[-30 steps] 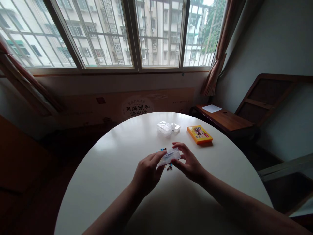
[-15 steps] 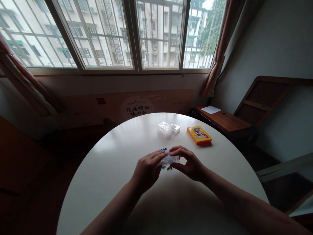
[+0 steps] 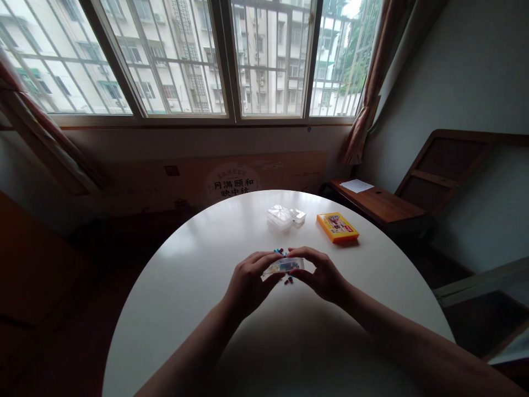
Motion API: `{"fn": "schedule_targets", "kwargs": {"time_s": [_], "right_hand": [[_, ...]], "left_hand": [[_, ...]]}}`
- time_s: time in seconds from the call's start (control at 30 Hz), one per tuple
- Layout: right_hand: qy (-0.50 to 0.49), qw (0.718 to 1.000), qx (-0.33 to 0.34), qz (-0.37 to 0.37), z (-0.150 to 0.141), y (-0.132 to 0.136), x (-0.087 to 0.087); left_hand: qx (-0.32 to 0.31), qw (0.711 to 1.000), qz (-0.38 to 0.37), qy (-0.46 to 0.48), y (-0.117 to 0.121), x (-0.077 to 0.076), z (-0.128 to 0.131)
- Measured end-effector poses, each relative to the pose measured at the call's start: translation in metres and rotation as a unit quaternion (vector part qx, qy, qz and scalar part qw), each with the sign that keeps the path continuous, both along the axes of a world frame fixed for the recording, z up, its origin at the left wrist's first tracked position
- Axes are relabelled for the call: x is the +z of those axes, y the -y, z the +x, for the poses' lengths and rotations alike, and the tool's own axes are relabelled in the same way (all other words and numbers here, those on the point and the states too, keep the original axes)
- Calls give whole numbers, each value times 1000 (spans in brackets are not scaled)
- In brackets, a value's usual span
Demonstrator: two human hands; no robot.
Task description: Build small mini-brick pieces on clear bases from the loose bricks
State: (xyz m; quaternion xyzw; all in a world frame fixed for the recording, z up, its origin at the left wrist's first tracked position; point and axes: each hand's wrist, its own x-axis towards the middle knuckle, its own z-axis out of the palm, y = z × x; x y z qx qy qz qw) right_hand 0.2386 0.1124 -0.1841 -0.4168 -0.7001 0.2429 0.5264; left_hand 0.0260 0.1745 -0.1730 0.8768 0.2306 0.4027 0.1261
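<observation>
Two hands at work here, one clear box (image 3: 285, 267) between them, held just above the middle of the white table (image 3: 177, 314)! The left hand (image 3: 247, 277) grips one end, the right hand (image 3: 324, 277) the other, fingers arched over the far side, thumbs at the near edge. Blue, dark and yellowish bits show through its wall; inside or behind, I can't tell. Small pieces (image 3: 288, 280) lie before and beyond it, too tiny to count. Farther back, two more clear containers: a larger one (image 3: 279, 218) and a smaller one (image 3: 298, 216), then one yellow-orange box (image 3: 338, 227), flat, to their right.
</observation>
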Motion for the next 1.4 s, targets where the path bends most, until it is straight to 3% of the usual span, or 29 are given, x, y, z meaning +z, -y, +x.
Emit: {"fn": "schedule_targets", "kwargs": {"time_s": [0.33, 0.47, 0.6, 0.8, 0.87, 1.0, 1.13, 1.27, 1.4], "right_hand": [[1, 999, 36, 19, 0, 2, 4], [26, 999, 9, 26, 0, 3, 5], [56, 998, -11, 18, 2, 3, 14], [79, 992, 43, -86, 12, -2, 28], [104, 990, 8, -91, 21, -11, 32], [144, 973, -172, -47, 58, -46, 44], [159, 934, -317, -33, 94, -94, 46], [209, 909, -358, -56, 103, -132, 30], [254, 894, -358, -87, 95, -151, 12]], "left_hand": [[-19, 999, -36, 11, 2, 2, 0], [-18, 999, -35, 14, 3, 3, 1], [-7, 1000, 23, 19, 0, 2, 1], [-15, 992, 122, -12, -3, 4, 1], [17, 993, 116, -11, -2, 5, 0], [90, 992, 87, 26, -8, 5, -4], [131, 988, 69, 47, -19, 0, -7], [137, 988, 56, 37, -24, -5, -8], [139, 989, 45, 28, -25, -7, -9]]}}
